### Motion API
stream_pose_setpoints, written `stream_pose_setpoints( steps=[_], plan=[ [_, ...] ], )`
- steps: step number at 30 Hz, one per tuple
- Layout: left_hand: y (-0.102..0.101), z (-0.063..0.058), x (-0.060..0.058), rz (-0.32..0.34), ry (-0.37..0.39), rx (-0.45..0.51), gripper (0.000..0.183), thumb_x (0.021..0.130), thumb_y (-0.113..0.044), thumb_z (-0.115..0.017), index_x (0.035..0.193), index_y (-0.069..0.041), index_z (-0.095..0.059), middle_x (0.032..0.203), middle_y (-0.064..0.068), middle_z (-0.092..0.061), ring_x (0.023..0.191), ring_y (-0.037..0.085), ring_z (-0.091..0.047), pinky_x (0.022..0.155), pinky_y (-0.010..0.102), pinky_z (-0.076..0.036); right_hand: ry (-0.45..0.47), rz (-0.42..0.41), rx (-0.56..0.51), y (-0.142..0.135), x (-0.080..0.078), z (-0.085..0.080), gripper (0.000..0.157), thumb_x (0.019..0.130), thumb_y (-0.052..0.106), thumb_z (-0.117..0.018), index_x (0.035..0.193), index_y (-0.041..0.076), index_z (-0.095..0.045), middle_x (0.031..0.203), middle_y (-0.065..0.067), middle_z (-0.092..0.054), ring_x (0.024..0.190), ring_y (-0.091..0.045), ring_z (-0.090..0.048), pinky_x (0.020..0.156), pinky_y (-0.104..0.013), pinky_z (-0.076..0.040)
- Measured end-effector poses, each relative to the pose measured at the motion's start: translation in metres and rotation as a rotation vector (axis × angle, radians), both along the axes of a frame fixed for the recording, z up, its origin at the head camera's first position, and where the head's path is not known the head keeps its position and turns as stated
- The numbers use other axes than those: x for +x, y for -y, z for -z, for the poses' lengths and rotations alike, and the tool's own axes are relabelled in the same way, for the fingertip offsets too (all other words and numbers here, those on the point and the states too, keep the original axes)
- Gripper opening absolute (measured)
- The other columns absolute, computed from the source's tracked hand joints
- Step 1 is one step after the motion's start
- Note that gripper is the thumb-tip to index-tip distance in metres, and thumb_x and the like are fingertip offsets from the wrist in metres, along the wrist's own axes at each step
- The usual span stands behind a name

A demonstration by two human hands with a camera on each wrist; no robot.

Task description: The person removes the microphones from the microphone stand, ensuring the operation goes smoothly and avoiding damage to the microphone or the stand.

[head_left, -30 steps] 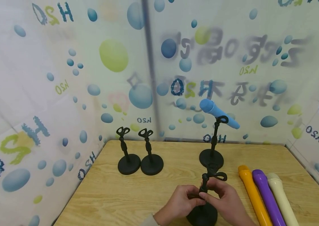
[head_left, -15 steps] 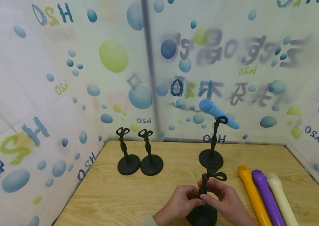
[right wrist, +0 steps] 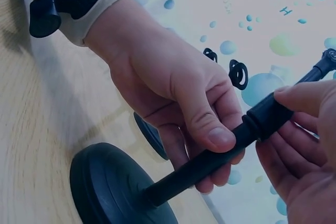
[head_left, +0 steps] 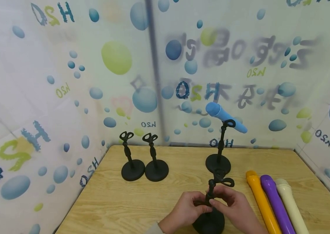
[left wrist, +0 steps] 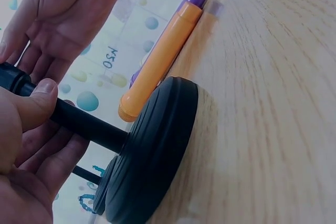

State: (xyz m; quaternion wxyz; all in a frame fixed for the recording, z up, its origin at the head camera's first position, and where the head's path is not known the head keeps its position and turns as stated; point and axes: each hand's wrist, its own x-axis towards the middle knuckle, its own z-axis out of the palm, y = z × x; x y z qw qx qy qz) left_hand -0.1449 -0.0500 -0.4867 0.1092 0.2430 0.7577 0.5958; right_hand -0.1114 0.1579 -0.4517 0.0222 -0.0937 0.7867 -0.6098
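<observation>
Both hands are on a black desktop microphone stand (head_left: 209, 224) at the front of the table. In the right wrist view my left hand (right wrist: 168, 72) grips the slim lower pole, thumb across it. My right hand (right wrist: 302, 177) pinches the thicker collar (right wrist: 268, 116) just above, between thumb and fingers. The stand's round base (left wrist: 157, 150) rests upright on the wood in the left wrist view. Its clip (head_left: 222, 178) at the top holds nothing. Right behind it, another stand (head_left: 218, 162) carries a blue microphone (head_left: 226, 117), tilted in its clip.
Two more black stands with vacant clips, one (head_left: 133, 169) beside the other (head_left: 157, 170), occupy the back left of the table (head_left: 118, 208). Orange (head_left: 262, 201), purple (head_left: 277, 203) and cream (head_left: 292, 204) microphones lie side by side at the right. Patterned curtains (head_left: 118, 97) enclose the table.
The right thumb has shifted slightly to the right at the collar. The left hand keeps its hold on the pole, and the stand stays in place.
</observation>
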Motion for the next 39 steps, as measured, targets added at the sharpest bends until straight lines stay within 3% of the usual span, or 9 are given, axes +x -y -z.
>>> stream_pose_setpoints(
  steps=[4,8,12,15,19,26,31,39],
  plan=[
    [0.000,-0.002,0.001,0.003,-0.020,0.009,0.014,0.095,-0.008,-0.082,0.108,-0.003,-0.082,0.102,0.007,-0.084,0.092,-0.004,-0.074,0.084,0.016,-0.060,-0.018,-0.064,-0.024,-0.003,-0.001,-0.003,0.034,0.103,0.016,-0.074,0.134,0.002,-0.069,0.132,-0.016,-0.077,0.114,-0.001,-0.071,0.102,-0.026,-0.060],
    [-0.001,-0.002,0.002,0.012,-0.020,0.020,0.014,0.095,-0.007,-0.082,0.108,-0.003,-0.082,0.102,0.006,-0.084,0.093,-0.003,-0.075,0.084,0.017,-0.060,-0.044,-0.009,-0.051,-0.005,-0.002,-0.007,0.036,0.101,0.015,-0.077,0.134,0.002,-0.070,0.126,-0.007,-0.080,0.110,-0.001,-0.073,0.096,-0.016,-0.057],
    [-0.001,-0.002,0.002,0.010,0.004,0.021,0.013,0.095,-0.008,-0.082,0.108,-0.004,-0.083,0.102,0.004,-0.084,0.093,-0.002,-0.076,0.085,0.017,-0.060,-0.194,-0.012,-0.157,-0.010,-0.004,-0.012,0.042,0.099,-0.002,-0.073,0.140,-0.005,-0.063,0.123,0.008,-0.080,0.110,-0.004,-0.075,0.095,-0.016,-0.058],
    [-0.001,-0.002,0.001,0.008,0.020,0.021,0.013,0.096,-0.008,-0.082,0.108,-0.004,-0.083,0.101,0.004,-0.085,0.094,-0.002,-0.076,0.086,0.017,-0.060,-0.287,-0.056,-0.220,-0.015,-0.006,-0.018,0.052,0.099,-0.009,-0.070,0.149,-0.002,-0.057,0.130,0.014,-0.075,0.113,-0.004,-0.074,0.097,-0.016,-0.057],
    [-0.001,-0.002,0.001,0.008,0.027,0.018,0.014,0.096,-0.009,-0.081,0.109,-0.003,-0.083,0.102,0.004,-0.085,0.095,-0.001,-0.076,0.087,0.017,-0.060,-0.350,-0.054,-0.214,-0.021,-0.007,-0.030,0.056,0.100,-0.010,-0.068,0.153,0.004,-0.056,0.131,0.016,-0.073,0.117,0.001,-0.070,0.096,-0.014,-0.056],
    [-0.002,-0.003,0.002,0.002,0.037,0.013,0.014,0.096,-0.008,-0.081,0.109,-0.005,-0.083,0.102,0.003,-0.085,0.095,-0.001,-0.076,0.087,0.018,-0.060,-0.472,-0.023,-0.175,-0.024,-0.008,-0.045,0.046,0.099,-0.015,-0.065,0.143,-0.005,-0.062,0.129,0.015,-0.077,0.120,0.003,-0.071,0.094,-0.014,-0.058],
    [-0.001,-0.003,0.003,0.004,0.041,0.015,0.014,0.096,-0.009,-0.082,0.109,-0.006,-0.083,0.102,0.003,-0.085,0.094,-0.001,-0.077,0.087,0.018,-0.061,-0.500,-0.014,-0.143,-0.025,-0.009,-0.045,0.039,0.097,-0.016,-0.068,0.134,-0.005,-0.068,0.121,0.011,-0.079,0.116,0.001,-0.073,0.095,-0.014,-0.057],
    [-0.001,-0.003,0.003,0.002,0.050,0.020,0.014,0.096,-0.009,-0.082,0.109,-0.007,-0.083,0.101,0.002,-0.085,0.093,0.000,-0.077,0.086,0.018,-0.061,-0.473,-0.004,-0.101,-0.025,-0.007,-0.034,0.039,0.096,-0.015,-0.070,0.133,-0.004,-0.068,0.118,0.010,-0.078,0.113,0.001,-0.073,0.093,-0.014,-0.058]
  ],
)
